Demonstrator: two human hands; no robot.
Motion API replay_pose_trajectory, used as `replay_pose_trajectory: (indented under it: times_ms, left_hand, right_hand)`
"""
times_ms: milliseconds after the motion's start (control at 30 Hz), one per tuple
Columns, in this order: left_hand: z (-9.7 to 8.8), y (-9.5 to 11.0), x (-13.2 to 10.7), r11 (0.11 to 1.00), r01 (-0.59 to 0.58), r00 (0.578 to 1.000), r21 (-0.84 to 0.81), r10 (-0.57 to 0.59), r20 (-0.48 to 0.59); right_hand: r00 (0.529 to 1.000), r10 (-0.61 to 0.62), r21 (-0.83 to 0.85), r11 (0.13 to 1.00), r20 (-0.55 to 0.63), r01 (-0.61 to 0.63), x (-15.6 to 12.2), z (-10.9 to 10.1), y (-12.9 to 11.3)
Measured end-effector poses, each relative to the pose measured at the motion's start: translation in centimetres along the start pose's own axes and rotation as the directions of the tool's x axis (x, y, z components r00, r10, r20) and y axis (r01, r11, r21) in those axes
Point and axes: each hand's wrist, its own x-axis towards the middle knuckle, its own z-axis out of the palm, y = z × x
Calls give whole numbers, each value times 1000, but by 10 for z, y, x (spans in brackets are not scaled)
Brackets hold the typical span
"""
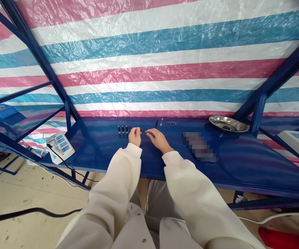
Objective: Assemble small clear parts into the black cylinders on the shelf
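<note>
A slender dark piece (142, 130) is held between both hands over the blue shelf (242, 162), well to the left of the steel dish (228, 123). The left hand (135, 136) is closed in a pinch on one end of it. The right hand (158, 138) is curled, with its fingertips closed on the other end. Whether the piece is one part or two being joined cannot be told at this size.

Farther left of the dish, just beyond the left hand, a short row of small black pieces (122, 129) is seen standing upright and evenly spaced; these are judged to be finished and set aside. Between the hands and the dish, loose small parts (170, 122) and two single pieces (159, 122) are seen along the back of the shelf, apart from the row; these are judged to be not yet handled. The dish itself appears to hold nothing that can be made out.

A blurred object (199, 147) lies near the dish on its left. A power strip (60, 147) sits at the shelf's far end from the dish.
</note>
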Motion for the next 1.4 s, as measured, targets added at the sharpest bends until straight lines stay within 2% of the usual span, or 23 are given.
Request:
replay_pose_trajectory:
  times_ms: [100,167,233,300,367,467,600,700,1100,1167,1267,1333,1400]
  left_hand:
    - [-1,1,1,1000,-9,999,-15,8,-52]
    - [-1,0,1,1000,-18,996,-16,16,-91]
    - [-1,-1,2,1000,-26,994,5,27,-105]
    - [-1,-2,2,999,-38,996,37,41,-75]
    - [0,-4,1,996,-61,998,67,63,-18]
    - [0,-5,-1,988,-109,993,109,103,61]
    - [0,-5,-3,975,-173,977,143,151,151]
    - [-1,-4,-4,965,-213,962,155,180,205]
    - [1,-6,-6,961,-228,946,158,181,268]
    - [1,-6,-6,966,-209,951,151,165,261]
    - [0,-6,-6,973,-177,969,150,146,197]
    - [0,-6,-5,974,-162,979,159,138,150]
    - [0,-5,-5,974,-154,984,167,135,120]
  right_hand:
    - [998,37,-138,990,57,-29,-1,-1,3]
    - [995,101,-192,977,20,-96,-1,-2,6]
    - [986,156,-156,974,-59,-163,-1,-2,7]
    - [977,178,-58,981,-113,-186,1,-1,7]
    - [982,160,25,987,-105,-158,1,1,5]
    - [996,87,69,994,-25,-85,1,4,4]
    - [999,-7,26,1000,52,5,1,7,8]
    - [996,-30,-37,999,79,33,1,7,10]
    - [997,-23,-103,994,74,31,0,2,3]
    - [997,-21,-110,994,80,30,0,2,2]
    - [997,10,-135,991,81,1,0,2,0]
    - [995,83,-161,984,53,-73,2,2,-1]
    - [980,201,-174,965,1,-197,5,-1,1]
